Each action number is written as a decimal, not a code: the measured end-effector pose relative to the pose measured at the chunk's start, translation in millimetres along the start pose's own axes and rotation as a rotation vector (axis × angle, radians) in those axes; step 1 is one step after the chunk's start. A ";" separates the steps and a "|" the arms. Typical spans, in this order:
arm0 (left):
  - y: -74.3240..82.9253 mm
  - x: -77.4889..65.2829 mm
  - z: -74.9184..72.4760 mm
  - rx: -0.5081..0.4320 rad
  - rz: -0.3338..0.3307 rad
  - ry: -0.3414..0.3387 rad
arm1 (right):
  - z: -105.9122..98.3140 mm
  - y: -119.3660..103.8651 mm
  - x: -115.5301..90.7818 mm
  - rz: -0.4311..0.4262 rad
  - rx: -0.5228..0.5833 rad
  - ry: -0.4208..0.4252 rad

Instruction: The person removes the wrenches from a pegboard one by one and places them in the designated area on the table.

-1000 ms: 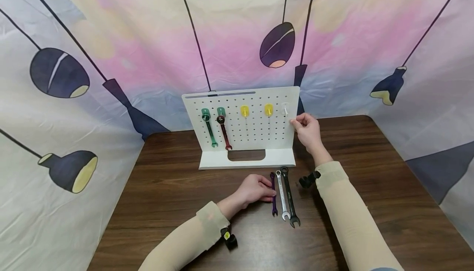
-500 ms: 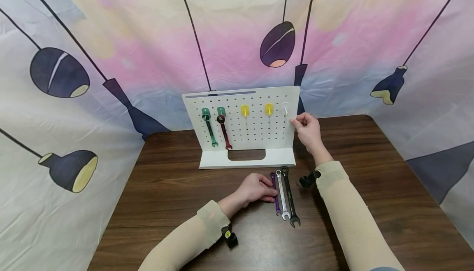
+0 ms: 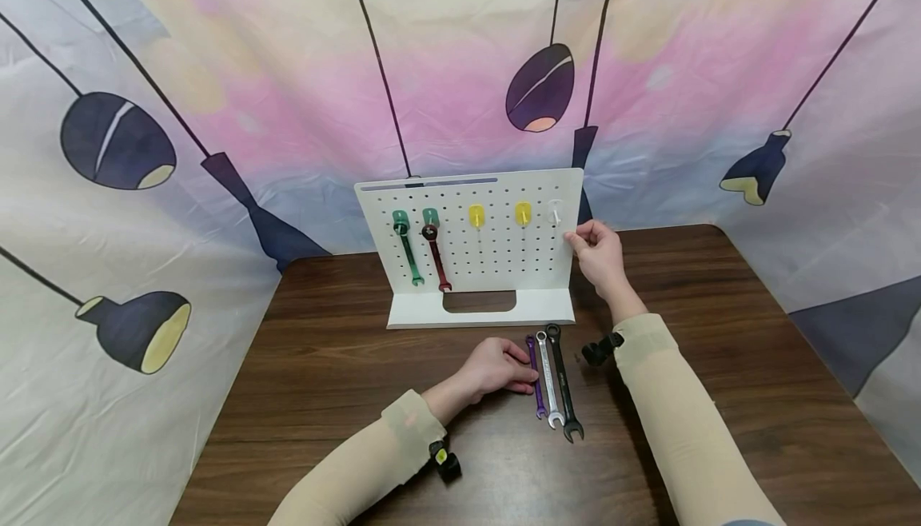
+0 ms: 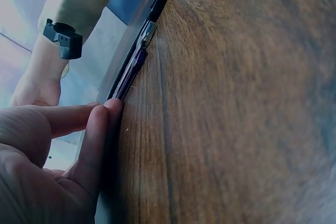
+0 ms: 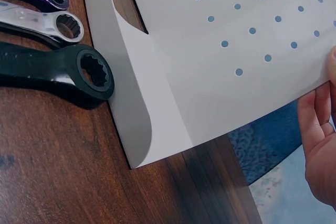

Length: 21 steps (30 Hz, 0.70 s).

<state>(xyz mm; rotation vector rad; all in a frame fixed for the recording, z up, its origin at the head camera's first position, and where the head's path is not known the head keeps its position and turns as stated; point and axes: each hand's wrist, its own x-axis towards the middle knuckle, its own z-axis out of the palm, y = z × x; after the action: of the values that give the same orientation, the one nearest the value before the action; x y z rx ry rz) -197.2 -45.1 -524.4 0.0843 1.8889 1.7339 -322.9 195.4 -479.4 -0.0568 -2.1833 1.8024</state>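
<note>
Brown worktop (image 3: 324, 366) carries the purple wrench (image 3: 539, 402), five o'clock of the board (image 3: 498, 250); lifting it could nudge the silver wrench (image 3: 548, 374), crowded at its three o'clock. Left hand (image 3: 492, 366): fingers nearly together, pinching purple wrench; right hand (image 3: 600, 258): pinching board's three-o'clock edge.

Long beige fabric left sleeve (image 3: 352, 470) and matching right sleeve (image 3: 694, 422) are worn, both ended in paler, grey-green cuffs (image 3: 413, 428). A small boxy black device is worn at each wrist: left device (image 3: 448, 464) marked with a yellow-green spot, right device (image 3: 599, 348) seen plain black. Narrow ring (image 5: 328, 128) worn on a right hand (image 5: 321, 153) finger, metal not identifiable.
</note>
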 end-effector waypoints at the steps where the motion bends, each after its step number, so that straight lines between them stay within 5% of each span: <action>1: -0.5 0.1 -0.2 -0.001 0.001 -0.001 | 0.2 0.4 0.2 0.000 0.000 0.000; 21: -3.4 0.7 -5.6 -0.048 0.015 -0.052 | 0.2 0.9 -0.6 -0.008 0.001 -0.002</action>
<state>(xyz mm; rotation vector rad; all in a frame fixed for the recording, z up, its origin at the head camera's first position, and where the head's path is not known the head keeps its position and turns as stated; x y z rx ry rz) -199.1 -50.4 -527.8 0.1235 1.8129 1.7690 -322.5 195.3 -480.4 -0.0453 -2.1811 1.7998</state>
